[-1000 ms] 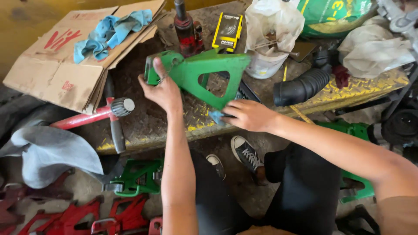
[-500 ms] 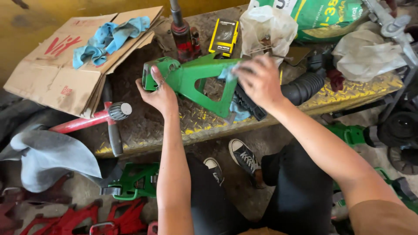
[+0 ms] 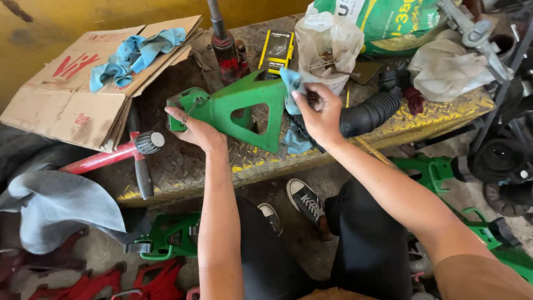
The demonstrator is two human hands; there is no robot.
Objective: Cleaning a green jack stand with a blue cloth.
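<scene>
Now right hand (image 3: pixel 319 114) grip pinching blue rag (image 3: pixel 291 83) higher on green stand (image 3: pixel 239 108), left hand (image 3: pixel 194 129) grip still closed on its end.

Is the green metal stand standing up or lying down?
Lying down. The green stand lies sideways on the bench, its left hand end gripped, wide base toward the right hand.

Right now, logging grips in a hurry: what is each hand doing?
Left hand: closed on the narrow end of the green metal stand.
Right hand: closed on a blue rag, pressed against the stand.
</scene>
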